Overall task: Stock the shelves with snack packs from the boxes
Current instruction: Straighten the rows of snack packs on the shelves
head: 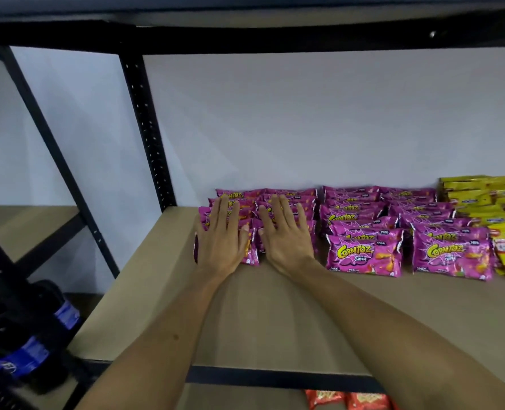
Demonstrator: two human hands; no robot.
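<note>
Two bare forearms reach from the near edge toward the far left, side by side. The left hand (pixel 220 238) lies flat, palm down, fingers straight and slightly spread. The right hand (pixel 285 238), just beside it and apart, lies the same way, its fingers fanned and pointing away.

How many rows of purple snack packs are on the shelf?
4. Two rows lie under the left hand and right hand; two more rows lie to their right. Packs inside rows overlap.
</note>
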